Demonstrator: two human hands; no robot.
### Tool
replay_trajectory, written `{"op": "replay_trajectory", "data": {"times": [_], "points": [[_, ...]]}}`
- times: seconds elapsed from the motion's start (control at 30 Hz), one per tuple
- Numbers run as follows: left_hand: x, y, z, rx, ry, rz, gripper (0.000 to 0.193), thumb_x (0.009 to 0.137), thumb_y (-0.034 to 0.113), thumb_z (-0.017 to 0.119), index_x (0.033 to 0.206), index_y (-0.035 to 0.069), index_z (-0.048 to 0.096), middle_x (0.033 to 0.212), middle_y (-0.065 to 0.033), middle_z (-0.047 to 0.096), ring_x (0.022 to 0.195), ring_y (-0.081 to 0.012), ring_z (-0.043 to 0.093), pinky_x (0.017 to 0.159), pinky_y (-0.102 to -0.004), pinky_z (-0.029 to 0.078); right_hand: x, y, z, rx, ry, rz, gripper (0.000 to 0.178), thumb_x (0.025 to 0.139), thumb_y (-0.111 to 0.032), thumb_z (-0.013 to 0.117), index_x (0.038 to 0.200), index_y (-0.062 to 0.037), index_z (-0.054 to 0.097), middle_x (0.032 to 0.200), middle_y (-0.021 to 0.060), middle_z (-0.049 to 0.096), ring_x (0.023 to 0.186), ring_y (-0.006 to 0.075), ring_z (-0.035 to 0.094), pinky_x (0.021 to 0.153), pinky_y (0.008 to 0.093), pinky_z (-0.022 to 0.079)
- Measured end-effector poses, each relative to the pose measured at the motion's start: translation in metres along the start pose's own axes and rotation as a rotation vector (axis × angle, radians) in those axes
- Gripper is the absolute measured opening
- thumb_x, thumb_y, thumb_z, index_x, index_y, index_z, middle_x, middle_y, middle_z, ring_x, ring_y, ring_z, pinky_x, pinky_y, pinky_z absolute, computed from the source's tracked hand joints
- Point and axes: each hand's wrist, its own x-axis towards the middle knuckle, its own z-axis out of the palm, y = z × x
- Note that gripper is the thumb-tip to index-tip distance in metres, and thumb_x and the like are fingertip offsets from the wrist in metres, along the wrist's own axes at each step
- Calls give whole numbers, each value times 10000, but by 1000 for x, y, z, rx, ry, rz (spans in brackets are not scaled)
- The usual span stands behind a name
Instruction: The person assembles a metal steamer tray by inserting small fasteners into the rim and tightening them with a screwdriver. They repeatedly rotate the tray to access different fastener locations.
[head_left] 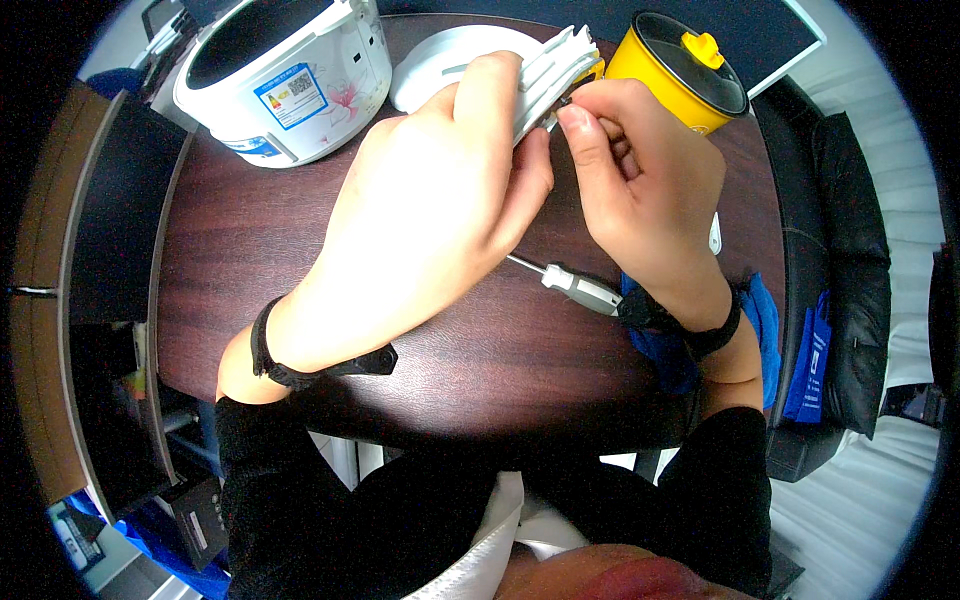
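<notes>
My left hand grips a white ribbed plastic part over the far side of the table, thumb below and fingers behind it. At that part's right end, my right hand pinches thumb and forefinger together by a small dark bit with some yellow beside it. What exactly sits between those fingertips is too small to make out. Behind the left hand lies a white round plastic piece, partly hidden. A screwdriver with a grey-and-white handle rests on the table below the hands.
A white rice cooker body with a flower print stands far left, its top uncovered. Far right is a yellow pot with a dark lid. Blue cloth lies under my right wrist. The brown table has a curved near edge.
</notes>
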Motion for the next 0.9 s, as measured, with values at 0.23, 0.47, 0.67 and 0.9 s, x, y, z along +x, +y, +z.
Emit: {"op": "replay_trajectory", "data": {"times": [0.23, 0.47, 0.67, 0.9], "points": [[-1, -1, 2, -11, 16, 6, 369, 819, 99, 645, 1133, -27, 497, 711, -208, 591, 632, -381, 612, 563, -406, 474, 2, 3, -4, -127, -50, -110, 130, 872, -220, 601, 878, -95, 564, 719, 104, 621, 652, 316, 620, 554, 422, 481], [-3, 2, 1, 6, -2, 30, 390, 812, 86, 648, 1149, -31, 490, 770, -238, 605, 666, -397, 624, 582, -418, 487, 4, 1, -9, 248, -157, 174, 169, 890, -210, 590, 846, -47, 606, 621, 114, 582, 559, 255, 599, 503, 354, 444], [-3, 2, 1, 12, 6, 35, 386, 815, 90, 647, 1148, -29, 490, 751, -226, 601, 665, -392, 618, 575, -417, 479, 9, 9, -19, 892, -429, 667, 208, 880, -228, 604, 837, -25, 621, 602, 125, 562, 547, 199, 587, 511, 350, 436], [-2, 0, -1, -3, -4, 17, 374, 816, 91, 648, 1140, -20, 497, 729, -209, 599, 653, -379, 617, 572, -410, 476, 9, 5, -10, -76, -131, -103, 206, 879, -262, 596, 809, -68, 586, 668, 129, 598, 645, 319, 612, 547, 417, 460]]}}
